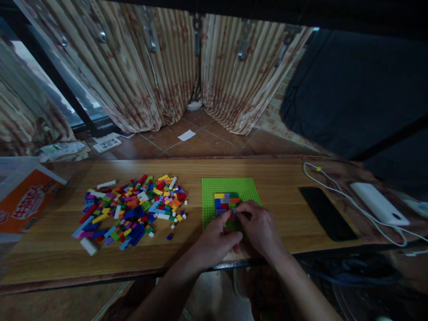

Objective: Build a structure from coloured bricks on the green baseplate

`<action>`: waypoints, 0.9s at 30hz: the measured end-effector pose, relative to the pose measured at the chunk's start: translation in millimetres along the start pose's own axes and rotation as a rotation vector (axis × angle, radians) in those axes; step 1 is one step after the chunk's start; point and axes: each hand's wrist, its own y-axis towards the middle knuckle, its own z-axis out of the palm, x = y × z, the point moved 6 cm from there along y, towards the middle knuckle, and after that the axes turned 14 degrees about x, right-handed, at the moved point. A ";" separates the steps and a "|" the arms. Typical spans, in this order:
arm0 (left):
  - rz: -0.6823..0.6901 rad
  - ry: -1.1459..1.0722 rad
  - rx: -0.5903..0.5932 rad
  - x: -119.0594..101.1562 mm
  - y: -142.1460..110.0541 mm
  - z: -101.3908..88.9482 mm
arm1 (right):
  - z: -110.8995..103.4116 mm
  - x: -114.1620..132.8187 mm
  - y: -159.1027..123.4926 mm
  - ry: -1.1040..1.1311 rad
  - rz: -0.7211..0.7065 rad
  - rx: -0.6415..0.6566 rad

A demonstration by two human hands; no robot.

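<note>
A green baseplate point(209, 191) lies on the wooden table with a block of colored toy bricks point(222, 201) built on it in yellow, purple, blue, red, orange and green. My left hand point(219, 238) rests over the near edge of the plate, its index fingertip against the bricks and its thumb held apart. From the right side, my right hand point(259, 223) pinches thumb and index finger together at the block's near right part. A small light-blue brick seems to show at those fingertips, mostly hidden. Both hands cover the front of the plate.
Left of the plate spreads a pile of loose bricks point(133, 211). An orange and white box point(28, 200) stands at the far left. On the right lie a black phone point(327, 214), a white power bank point(379, 203) and a white cable point(354, 203). Striped curtains point(234, 80) hang behind.
</note>
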 end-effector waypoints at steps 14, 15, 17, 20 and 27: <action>-0.038 0.074 0.011 0.2 -2.8 -1.6 | -0.2 -5.2 0.9 0.102 -0.069 0.038; -0.050 0.092 0.019 0.8 -2.5 -1.4 | -1.0 -3.5 0.7 0.081 -0.075 0.043; -0.078 0.119 0.026 2.1 -2.0 -1.4 | -2.3 -1.0 0.5 0.053 -0.086 0.051; -0.098 0.123 0.019 2.8 -1.6 -1.4 | -2.4 -0.9 1.2 0.052 -0.096 0.066; -0.088 0.132 0.007 -1.7 -2.7 0.9 | -7.0 -22.4 5.1 0.292 0.023 0.004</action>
